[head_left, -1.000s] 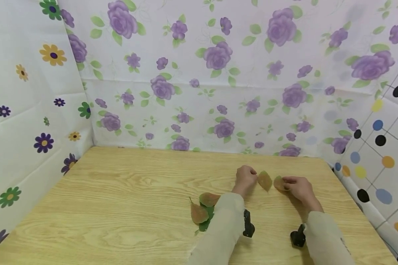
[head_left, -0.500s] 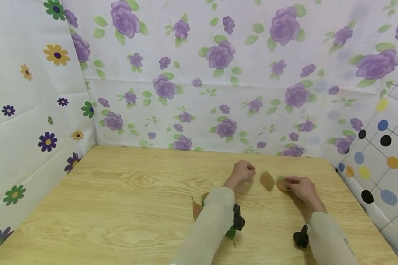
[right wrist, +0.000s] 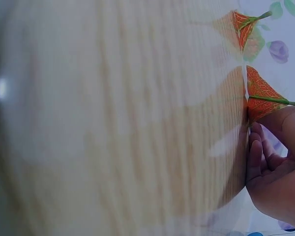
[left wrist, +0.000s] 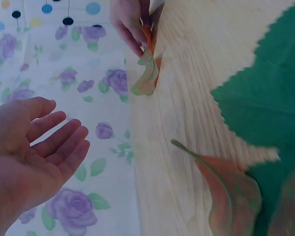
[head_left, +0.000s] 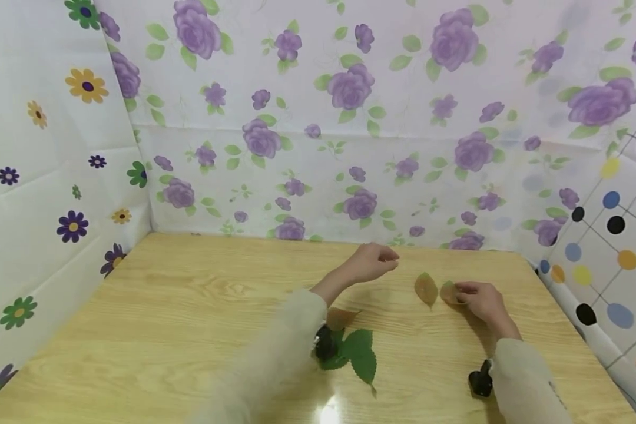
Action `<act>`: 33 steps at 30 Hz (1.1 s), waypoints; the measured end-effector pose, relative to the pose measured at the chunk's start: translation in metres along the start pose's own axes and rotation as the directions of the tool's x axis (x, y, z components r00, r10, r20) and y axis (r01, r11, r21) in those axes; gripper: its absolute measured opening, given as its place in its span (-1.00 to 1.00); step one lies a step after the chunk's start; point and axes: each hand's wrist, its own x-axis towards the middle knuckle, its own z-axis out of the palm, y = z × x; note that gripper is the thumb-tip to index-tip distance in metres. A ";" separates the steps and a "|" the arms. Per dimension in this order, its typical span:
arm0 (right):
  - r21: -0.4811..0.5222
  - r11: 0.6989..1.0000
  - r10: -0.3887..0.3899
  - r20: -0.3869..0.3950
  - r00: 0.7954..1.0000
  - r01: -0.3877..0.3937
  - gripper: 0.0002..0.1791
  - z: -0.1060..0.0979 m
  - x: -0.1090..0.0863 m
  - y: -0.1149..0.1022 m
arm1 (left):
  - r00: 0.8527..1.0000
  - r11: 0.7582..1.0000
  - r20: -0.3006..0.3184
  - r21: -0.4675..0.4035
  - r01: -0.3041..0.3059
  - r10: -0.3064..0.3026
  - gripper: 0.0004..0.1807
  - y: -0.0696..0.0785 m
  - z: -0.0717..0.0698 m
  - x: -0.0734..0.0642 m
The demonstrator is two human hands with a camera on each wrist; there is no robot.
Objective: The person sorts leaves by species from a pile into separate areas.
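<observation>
Fingers of right hand [head_left: 484, 301] pinch a leaf [head_left: 447, 293] on the worktop [head_left: 201, 318], presumably to steady it beside a second leaf [head_left: 426, 290] just left of them; left fingers [left wrist: 64, 143], relaxed, holding nothing, hover beyond green leaves [head_left: 363, 352].

There on the table [head_left: 191, 330], right of centre, one leaf [head_left: 426, 289] lies left of another leaf [head_left: 448, 293]; a leaf cluster [head_left: 363, 356] sits lower.

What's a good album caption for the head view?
Right hand pinching one leaf, another leaf alongside, left hand empty above the table.
</observation>
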 end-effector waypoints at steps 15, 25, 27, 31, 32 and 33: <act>0.074 0.997 0.029 0.093 0.995 -0.036 -0.47 0.001 -0.003 0.002 | 0.993 0.984 -0.002 0.140 -0.113 0.115 -0.63 -0.039 -0.021 -0.111; 0.098 0.994 0.045 0.117 0.992 -0.056 -0.44 -0.002 -0.006 0.002 | 0.987 0.924 0.091 0.347 -0.158 0.135 -0.58 -0.048 -0.015 -0.174; 0.101 0.993 0.050 0.118 0.992 -0.062 -0.43 -0.002 -0.005 0.002 | 0.980 0.904 0.151 0.388 -0.180 0.130 -0.52 -0.049 -0.013 -0.184; 0.103 0.993 0.047 0.114 0.992 -0.059 -0.43 -0.002 -0.006 0.003 | 0.954 0.870 0.279 0.438 -0.226 0.108 -0.36 -0.051 -0.010 -0.198; 0.103 0.993 0.045 0.117 0.992 -0.058 -0.42 -0.002 -0.006 0.004 | 0.947 0.870 0.305 0.437 -0.229 0.097 -0.33 -0.051 -0.010 -0.200; 0.103 0.993 0.044 0.117 0.992 -0.056 -0.42 -0.002 -0.007 0.004 | 0.941 0.866 0.325 0.441 -0.238 0.094 -0.30 -0.051 -0.009 -0.202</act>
